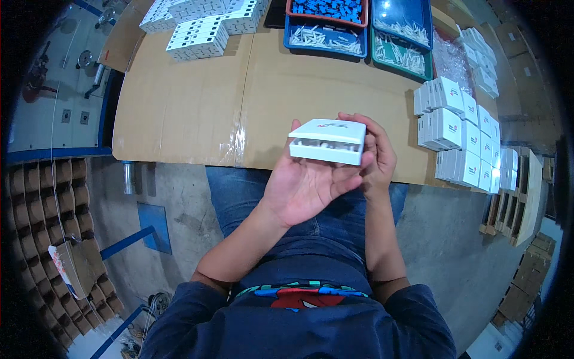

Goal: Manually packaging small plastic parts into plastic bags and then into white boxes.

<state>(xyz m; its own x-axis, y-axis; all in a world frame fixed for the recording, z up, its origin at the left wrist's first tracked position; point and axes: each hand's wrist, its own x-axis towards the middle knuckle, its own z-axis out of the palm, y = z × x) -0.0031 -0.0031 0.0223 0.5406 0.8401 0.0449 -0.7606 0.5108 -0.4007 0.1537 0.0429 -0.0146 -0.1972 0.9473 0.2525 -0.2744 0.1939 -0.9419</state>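
Now holding one small white box (327, 142) up over the near edge of the counter (197, 107), left hand (305, 179) under it, right hand (375, 157) behind, fingers clamped on it. Many boxes stacked (460, 137) already at right; loose parts waiting in far trays (359, 30).

Box (327, 142) held between both hands above table (197, 107) near edge. Box stacks (463, 140) right on table, more stacks (200, 24) far left, trays (359, 27) far centre.

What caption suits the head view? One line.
Both hands, left hand and right hand, hold a white box above a cardboard-covered table.
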